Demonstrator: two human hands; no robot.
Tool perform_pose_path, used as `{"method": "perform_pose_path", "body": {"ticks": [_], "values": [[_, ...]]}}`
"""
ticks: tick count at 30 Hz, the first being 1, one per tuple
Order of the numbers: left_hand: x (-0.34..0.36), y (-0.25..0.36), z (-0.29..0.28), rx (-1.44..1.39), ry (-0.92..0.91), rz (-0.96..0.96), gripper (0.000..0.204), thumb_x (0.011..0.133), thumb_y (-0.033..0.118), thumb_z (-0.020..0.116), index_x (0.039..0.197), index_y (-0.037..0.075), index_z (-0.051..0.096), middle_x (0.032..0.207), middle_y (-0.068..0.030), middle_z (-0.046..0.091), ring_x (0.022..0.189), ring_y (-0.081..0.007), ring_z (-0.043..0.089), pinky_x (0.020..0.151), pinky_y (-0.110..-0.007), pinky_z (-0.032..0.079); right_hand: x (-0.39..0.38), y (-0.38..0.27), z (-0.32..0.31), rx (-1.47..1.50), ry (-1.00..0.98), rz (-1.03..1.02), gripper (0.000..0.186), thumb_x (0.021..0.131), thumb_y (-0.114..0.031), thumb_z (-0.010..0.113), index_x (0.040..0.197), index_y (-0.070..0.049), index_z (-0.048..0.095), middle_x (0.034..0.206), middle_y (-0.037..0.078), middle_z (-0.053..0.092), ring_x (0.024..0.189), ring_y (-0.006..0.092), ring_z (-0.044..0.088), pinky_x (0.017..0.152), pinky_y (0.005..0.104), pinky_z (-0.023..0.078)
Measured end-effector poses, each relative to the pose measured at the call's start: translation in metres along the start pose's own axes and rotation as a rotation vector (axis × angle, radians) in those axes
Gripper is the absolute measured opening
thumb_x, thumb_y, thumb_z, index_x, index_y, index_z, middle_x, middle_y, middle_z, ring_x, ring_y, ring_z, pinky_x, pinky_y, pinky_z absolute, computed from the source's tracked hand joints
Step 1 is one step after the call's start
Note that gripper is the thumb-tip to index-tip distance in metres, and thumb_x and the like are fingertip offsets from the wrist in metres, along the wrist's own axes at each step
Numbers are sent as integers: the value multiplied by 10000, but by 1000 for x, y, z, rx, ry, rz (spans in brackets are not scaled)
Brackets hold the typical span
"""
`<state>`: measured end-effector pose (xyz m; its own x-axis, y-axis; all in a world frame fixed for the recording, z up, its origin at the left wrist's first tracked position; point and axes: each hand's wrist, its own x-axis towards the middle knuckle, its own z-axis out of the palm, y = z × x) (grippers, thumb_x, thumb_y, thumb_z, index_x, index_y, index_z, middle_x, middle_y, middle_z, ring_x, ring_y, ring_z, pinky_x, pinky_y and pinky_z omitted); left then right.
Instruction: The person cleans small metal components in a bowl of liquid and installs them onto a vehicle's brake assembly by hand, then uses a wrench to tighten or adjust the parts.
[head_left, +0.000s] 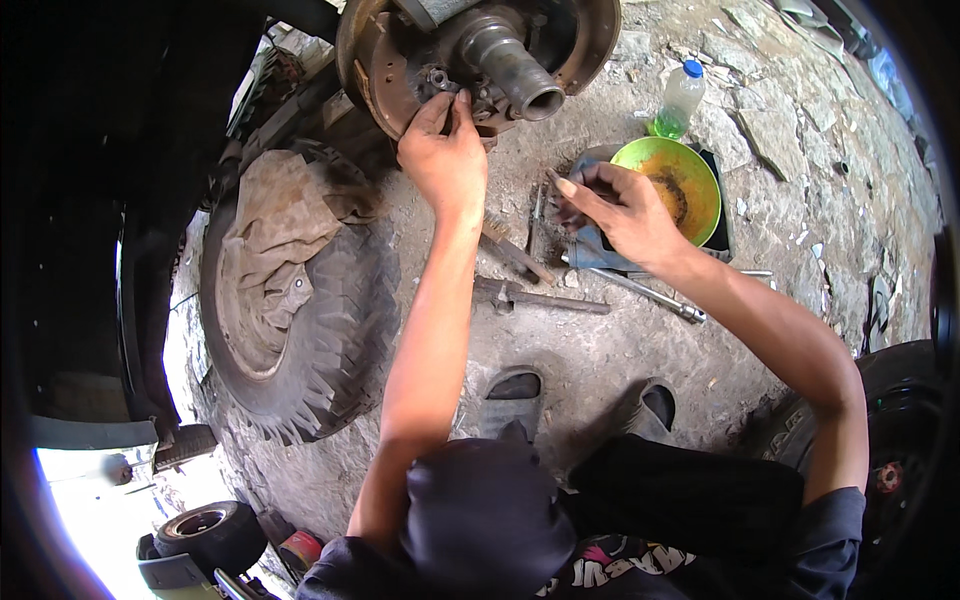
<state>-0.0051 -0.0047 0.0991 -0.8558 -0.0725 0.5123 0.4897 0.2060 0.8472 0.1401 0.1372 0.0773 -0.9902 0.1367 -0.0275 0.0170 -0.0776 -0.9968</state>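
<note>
My left hand (447, 155) reaches up to the lower part of a rusty brake assembly (385, 70), beside its thick hollow axle spindle (512, 70). Thumb and fingertips are pinched together there, close to a small metal nut or bolt head (437, 79); what they grip is too small to make out. Out to the right, my right hand (628, 215) hovers by a green bowl (708, 170) with a rusty-brown inside. Its fingers are curled toward the thumb, and whatever lies between them cannot be made out. Dark small parts and a blue cloth (590, 245) lie beneath it.
A large treaded tyre (345, 310) with a brown cloth (275, 215) over it stands at left. A bottle (680, 100) of green liquid sits behind the bowl. A metal bar (555, 298) and a socket wrench handle (650, 295) lie on stony ground, before my sandalled feet (512, 405).
</note>
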Motion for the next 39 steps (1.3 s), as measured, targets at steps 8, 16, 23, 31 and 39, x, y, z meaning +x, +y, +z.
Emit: {"method": "perform_pose_path", "body": {"ticks": [8,16,23,31,39], "values": [[8,17,5,144,93,-46,231,854,136,677,969,-63,696,798,-182,713,726,-157,694,656,-283,512,15,-35,70,251,250,-105,231,912,-137,637,989,79,606,908,113,673,818,133,613,748,257,490],[8,-5,-3,-158,-41,-61,204,895,122,601,891,-66,678,630,-61,627,615,-55,484,576,-253,464,10,-76,94,-100,249,-371,204,900,-130,650,1015,28,590,873,79,647,796,152,620,689,310,494],[10,-18,0,420,13,243,141,807,194,683,767,60,663,769,-86,711,662,-193,701,539,-300,518,55,-100,82,-885,295,-696,125,805,-3,578,913,49,543,890,242,600,856,412,621,718,440,531],[8,-10,14,366,81,336,80,779,164,696,793,86,688,762,-108,699,698,-286,693,576,-359,535,90,-97,69,-1158,357,-687,95,772,2,549,803,23,636,843,211,643,777,366,674,692,411,567],[10,-10,6,424,55,228,122,758,169,715,824,68,691,799,-133,705,745,-309,698,622,-374,543,92,-95,79,-1105,335,-663,95,748,-3,561,750,26,651,721,247,637,744,407,659,671,453,550]]}}
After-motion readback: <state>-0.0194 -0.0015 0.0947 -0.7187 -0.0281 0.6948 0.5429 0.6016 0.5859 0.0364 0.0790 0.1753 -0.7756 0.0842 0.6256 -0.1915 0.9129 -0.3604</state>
